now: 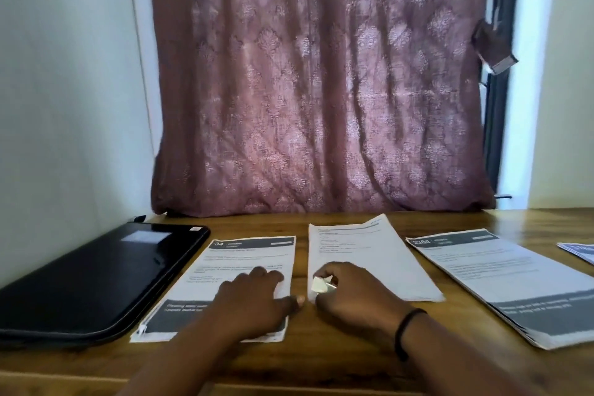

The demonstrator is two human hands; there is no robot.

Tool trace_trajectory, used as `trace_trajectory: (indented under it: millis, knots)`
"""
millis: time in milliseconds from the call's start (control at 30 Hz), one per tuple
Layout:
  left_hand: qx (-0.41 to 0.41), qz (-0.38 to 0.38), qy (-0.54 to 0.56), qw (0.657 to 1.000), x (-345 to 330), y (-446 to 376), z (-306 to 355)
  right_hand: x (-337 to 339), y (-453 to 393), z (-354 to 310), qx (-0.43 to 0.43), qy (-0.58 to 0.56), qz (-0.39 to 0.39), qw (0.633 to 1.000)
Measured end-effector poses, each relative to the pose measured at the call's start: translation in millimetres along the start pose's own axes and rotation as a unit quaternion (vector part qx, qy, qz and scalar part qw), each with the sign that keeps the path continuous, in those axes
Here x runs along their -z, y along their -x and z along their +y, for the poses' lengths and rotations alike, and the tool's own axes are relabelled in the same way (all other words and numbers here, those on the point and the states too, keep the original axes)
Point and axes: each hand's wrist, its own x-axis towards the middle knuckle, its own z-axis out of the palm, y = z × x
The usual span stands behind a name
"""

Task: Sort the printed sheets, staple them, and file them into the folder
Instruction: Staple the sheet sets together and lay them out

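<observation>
Three stacks of printed sheets lie on the wooden table (321,360). On the left stack (250,254), with a dark header and footer band, my left hand (254,297) rests flat with fingers spread. The middle stack (363,254) is mostly white text pages; my right hand (350,291) sits at its near left corner, fingers curled around a small white crumpled scrap of paper (319,284). A black band circles that wrist. The right stack (501,280) is thicker and lies untouched. No stapler is in view.
A closed black laptop or case (96,273) lies at the left edge against the wall. Another printed sheet (578,251) pokes in at the far right. A mauve patterned curtain (321,90) hangs behind the table.
</observation>
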Motion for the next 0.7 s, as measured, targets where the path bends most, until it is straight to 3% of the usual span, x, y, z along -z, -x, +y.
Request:
trace_trajectory:
  millis: [200,367,567,700]
  knots:
    - [-0.154,0.081,0.030,0.984,6.5,-31.0,121.3,66.3,18.6,66.7,-0.016,0.078,0.075,0.994]
    - [-0.265,0.086,0.077,0.957,-10.2,-47.1,249.5,143.2,62.2,156.3,-0.124,0.129,0.095,0.979]
    - [-0.345,0.038,0.062,0.936,-37.1,-45.9,392.2,240.7,152.2,270.9,-0.284,0.155,0.183,0.928]
    - [-0.369,0.007,0.042,0.928,-51.2,-39.4,462.3,297.2,204.1,348.1,-0.341,0.165,0.320,0.868]
